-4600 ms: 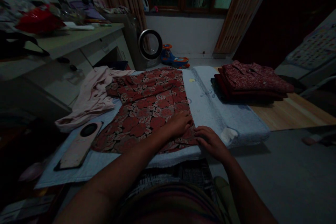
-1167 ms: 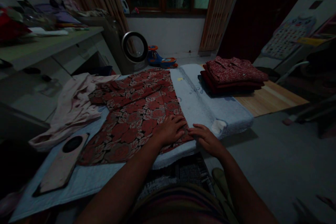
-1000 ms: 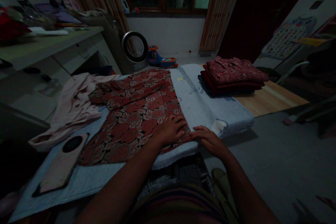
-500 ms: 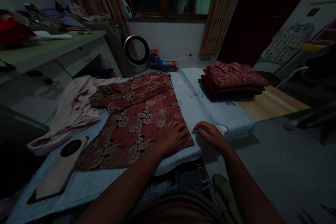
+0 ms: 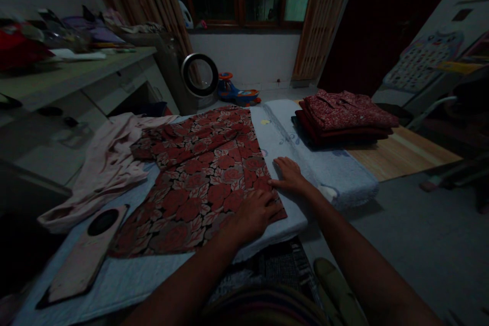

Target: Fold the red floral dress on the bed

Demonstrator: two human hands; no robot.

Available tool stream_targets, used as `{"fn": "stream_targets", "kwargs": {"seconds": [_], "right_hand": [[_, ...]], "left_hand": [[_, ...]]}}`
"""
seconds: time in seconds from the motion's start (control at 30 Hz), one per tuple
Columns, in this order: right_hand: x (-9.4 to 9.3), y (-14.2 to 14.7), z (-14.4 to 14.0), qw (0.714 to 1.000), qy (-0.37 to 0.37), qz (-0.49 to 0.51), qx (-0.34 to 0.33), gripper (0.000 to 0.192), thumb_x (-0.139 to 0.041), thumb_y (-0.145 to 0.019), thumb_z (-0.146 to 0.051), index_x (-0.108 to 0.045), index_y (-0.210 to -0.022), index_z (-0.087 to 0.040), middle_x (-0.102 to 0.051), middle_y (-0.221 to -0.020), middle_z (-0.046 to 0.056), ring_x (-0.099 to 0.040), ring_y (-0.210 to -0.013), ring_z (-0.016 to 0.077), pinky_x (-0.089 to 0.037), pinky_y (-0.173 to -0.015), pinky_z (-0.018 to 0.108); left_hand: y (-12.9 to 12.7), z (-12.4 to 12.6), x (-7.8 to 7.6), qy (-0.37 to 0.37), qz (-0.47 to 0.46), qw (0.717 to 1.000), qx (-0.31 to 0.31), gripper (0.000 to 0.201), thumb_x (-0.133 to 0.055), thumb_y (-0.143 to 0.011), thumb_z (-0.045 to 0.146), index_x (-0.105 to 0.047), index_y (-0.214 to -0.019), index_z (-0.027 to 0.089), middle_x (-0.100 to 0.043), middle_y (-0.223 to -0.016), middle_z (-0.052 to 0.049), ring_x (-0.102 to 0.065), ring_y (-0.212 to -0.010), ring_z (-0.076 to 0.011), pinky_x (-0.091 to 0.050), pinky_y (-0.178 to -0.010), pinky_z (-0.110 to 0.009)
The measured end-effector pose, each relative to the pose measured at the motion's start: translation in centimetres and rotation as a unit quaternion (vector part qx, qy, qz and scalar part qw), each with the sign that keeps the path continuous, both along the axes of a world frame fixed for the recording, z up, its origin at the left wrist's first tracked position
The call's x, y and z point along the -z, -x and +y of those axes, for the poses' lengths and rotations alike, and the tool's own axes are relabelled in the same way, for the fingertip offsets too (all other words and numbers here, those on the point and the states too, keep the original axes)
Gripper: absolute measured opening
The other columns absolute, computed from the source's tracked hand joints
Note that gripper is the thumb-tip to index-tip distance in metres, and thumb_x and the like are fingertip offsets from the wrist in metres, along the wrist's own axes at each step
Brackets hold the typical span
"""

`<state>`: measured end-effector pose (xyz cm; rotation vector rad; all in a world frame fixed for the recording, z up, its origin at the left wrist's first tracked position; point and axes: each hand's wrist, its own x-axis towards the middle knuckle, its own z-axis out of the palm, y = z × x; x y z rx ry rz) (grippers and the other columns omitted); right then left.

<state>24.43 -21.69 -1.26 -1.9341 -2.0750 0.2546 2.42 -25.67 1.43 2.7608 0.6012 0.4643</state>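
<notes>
A red and black floral garment [image 5: 206, 178], apparently a shirt, lies spread on a light blue padded cover [image 5: 141, 275]. My left hand [image 5: 254, 214] rests palm down on its near right corner, fingers slightly bent and lying on the fabric. Along the garment's right edge, my right hand [image 5: 290, 175] is open, its thumb apart and reaching the edge while the fingers lie over the blue cover. Neither hand grips anything visible. A pale pink garment [image 5: 109, 158] lies crumpled to the left.
At the front left lies a long pale flat object with a dark oval [image 5: 103, 221]. A stack of folded red clothes [image 5: 347, 112] sits at the right, beside a wooden board [image 5: 405, 153]. A cluttered counter [image 5: 46, 81] flanks the left; a blue ride-on toy [image 5: 237, 92] stands behind.
My right hand has moved forward and left to the garment's right edge, and its fingers have spread. My left hand stays on the fabric. The view has shifted slightly.
</notes>
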Motion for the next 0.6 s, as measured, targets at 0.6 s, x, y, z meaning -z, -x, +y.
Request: {"fn": "stream_targets", "kwargs": {"seconds": [0.6], "right_hand": [[-0.5,-0.1,1.6,0.997,-0.001,0.071,-0.022,0.084,-0.07,-0.081,-0.054,-0.041,-0.148,-0.012,-0.045,-0.149,0.019,-0.041,-0.139,0.0318,-0.032,-0.115,0.044]], "left_hand": [[0.0,-0.1,0.2,0.002,-0.005,1.0,-0.01,0.034,-0.047,-0.101,0.049,-0.068,-0.119,0.03,-0.063,-0.119,-0.003,-0.053,-0.107,-0.0212,-0.043,-0.092,-0.038]]}}
